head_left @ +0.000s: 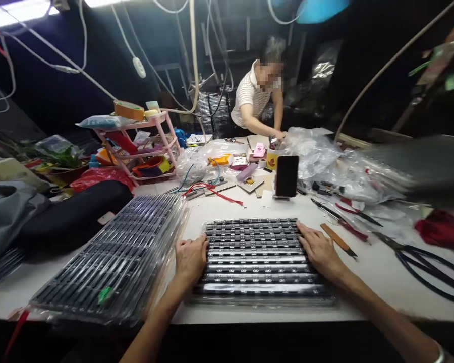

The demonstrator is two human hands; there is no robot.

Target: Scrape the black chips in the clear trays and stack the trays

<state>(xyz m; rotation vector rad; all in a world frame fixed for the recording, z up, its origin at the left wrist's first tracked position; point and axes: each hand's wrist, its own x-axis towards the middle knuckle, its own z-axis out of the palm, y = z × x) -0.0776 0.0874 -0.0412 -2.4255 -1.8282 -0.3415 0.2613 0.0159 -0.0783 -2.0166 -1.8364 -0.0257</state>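
- Our left hand (191, 258) and right hand (320, 250) lay flat and open on the two short ends of the black tray (255, 257).
- The tray sat on the white table (363, 282) between them (long axis left to right), both hands equally near.

A phone (286, 175) stood upright on a small stand near the middle of the white worktop (378, 262). Black scissors (427, 262) lay at the right, near a red cloth (444, 229). A pink rack (144, 146) crowded with clutter stood at the left. A person in a striped shirt (249, 96) bent over crumpled plastic bags (314, 148) at the far edge.
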